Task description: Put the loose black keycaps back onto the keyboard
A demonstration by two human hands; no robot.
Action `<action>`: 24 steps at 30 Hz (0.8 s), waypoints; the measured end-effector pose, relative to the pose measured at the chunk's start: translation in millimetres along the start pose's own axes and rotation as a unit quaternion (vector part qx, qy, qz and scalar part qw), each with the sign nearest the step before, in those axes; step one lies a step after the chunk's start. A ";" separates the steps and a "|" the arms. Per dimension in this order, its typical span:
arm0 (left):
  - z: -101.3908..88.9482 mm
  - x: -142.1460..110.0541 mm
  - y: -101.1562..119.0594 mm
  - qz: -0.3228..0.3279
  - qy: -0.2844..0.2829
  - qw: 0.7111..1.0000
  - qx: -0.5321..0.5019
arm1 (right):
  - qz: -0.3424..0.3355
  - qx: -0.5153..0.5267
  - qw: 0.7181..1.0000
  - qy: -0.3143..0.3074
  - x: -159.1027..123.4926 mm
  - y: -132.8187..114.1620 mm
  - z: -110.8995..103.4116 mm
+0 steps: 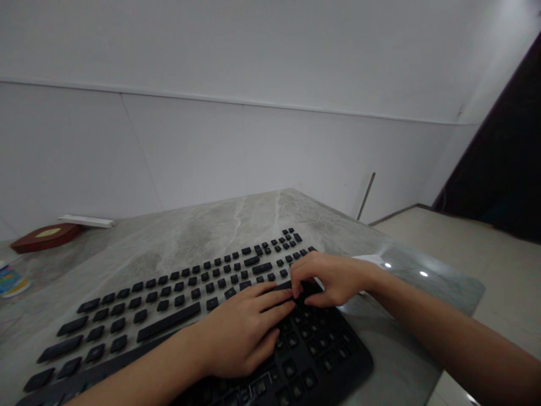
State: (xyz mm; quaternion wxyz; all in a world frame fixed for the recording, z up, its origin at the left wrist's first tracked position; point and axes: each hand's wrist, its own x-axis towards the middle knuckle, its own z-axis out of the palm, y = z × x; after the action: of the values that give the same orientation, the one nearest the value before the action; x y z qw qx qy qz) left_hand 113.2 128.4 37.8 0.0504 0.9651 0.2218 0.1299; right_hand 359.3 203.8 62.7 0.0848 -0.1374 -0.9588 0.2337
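Observation:
A black keyboard body [325, 355] with bare key sockets lies at the near right of the marble table [236, 220]. Several black keycaps [169, 296] lie in rows on the stone to its left and behind it, set out like a keyboard. My left hand [240, 335] rests flat on the keyboard body, fingers stretched out toward the right. Just beyond its fingertips, my right hand [333, 279] has its fingers curled in a pinch on a small black keycap [311, 288] at the body's far edge.
A flat red-brown box [46, 237] and a white strip [87, 221] lie at the far left by the wall. A colourful packet [10, 280] sits at the left edge. White paper [372, 259] shows behind my right wrist. The table ends at the right above a pale floor [473, 254].

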 end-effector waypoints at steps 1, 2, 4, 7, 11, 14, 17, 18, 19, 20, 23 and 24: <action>-0.1 -0.1 0.0 0.000 0.000 1.000 0.001 | -0.002 0.001 1.000 0.000 0.0 -0.2 0.1; -0.1 -0.3 0.1 0.000 0.000 1.000 0.001 | -0.003 0.001 1.000 0.001 0.0 -0.3 0.2; 0.1 -0.6 0.0 0.000 -0.003 1.000 0.001 | -0.004 -0.002 1.000 0.004 0.3 -0.4 0.4; 0.1 -0.2 -0.3 -0.003 -0.008 1.000 -0.002 | -0.006 -0.004 1.000 0.004 1.2 -0.5 1.0; -0.3 0.9 0.1 -0.005 -0.010 1.000 -0.003 | -0.010 -0.005 1.000 0.001 1.9 -0.9 1.7; 0.1 0.8 0.3 -0.002 -0.010 1.000 -0.005 | -0.016 0.007 1.000 0.001 1.3 -1.1 1.3; 1.7 -0.1 -0.2 -0.007 -0.014 1.000 -0.006 | -0.011 0.026 1.000 -0.003 1.1 -0.3 1.1; 2.2 -0.3 -0.5 -0.010 -0.015 1.000 -0.006 | -0.007 0.034 0.999 -0.003 1.4 0.1 1.5; 2.6 -0.5 -0.8 -0.010 -0.015 1.000 -0.007 | -0.001 0.041 0.999 0.000 2.1 0.8 2.3; 2.9 -0.6 -1.0 -0.011 -0.014 1.000 -0.007 | 0.006 0.048 0.999 0.006 3.0 1.5 3.6; 3.0 -0.5 -1.3 -0.005 -0.007 1.000 -0.013 | 0.031 0.064 0.997 0.024 6.7 3.7 9.1; 2.9 -0.5 -1.3 -0.004 -0.004 1.000 -0.016 | 0.044 0.073 0.996 0.025 7.8 4.2 11.1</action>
State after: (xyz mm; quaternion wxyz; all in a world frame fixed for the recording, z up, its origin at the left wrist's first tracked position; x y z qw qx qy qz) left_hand 113.0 129.2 34.7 0.0670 0.9638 0.2233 0.1295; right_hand 350.3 205.0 51.8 0.1085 -0.1784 -0.9300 0.3025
